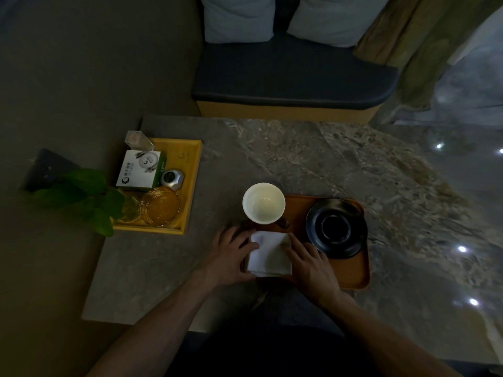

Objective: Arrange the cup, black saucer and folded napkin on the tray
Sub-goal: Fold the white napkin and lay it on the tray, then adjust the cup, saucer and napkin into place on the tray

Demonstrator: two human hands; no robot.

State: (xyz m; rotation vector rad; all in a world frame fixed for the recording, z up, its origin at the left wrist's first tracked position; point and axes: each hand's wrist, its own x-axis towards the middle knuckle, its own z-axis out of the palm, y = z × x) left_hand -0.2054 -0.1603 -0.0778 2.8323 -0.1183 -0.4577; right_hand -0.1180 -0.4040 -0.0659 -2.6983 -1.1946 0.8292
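A brown wooden tray (pixel 351 273) lies on the stone table. The white cup (pixel 263 202) stands upright at its far left corner, empty. On the tray's right half rests the black saucer (pixel 337 227). At the near left corner lies the white folded napkin (pixel 269 255). My left hand (pixel 231 254) presses on the napkin's left edge, fingers spread over it. My right hand (pixel 307 263) lies flat on its right side, fingers pointing toward the cup. Both hands touch the napkin; neither lifts it.
A yellow tray (pixel 190 170) at the table's left holds a white-green box (pixel 140 170), a glass ashtray (pixel 160 205), a small silver object (pixel 172 178) and a clear container (pixel 137 140). A green plant (pixel 87 197) overhangs it. A dark bench (pixel 294 77) with pillows stands beyond the table.
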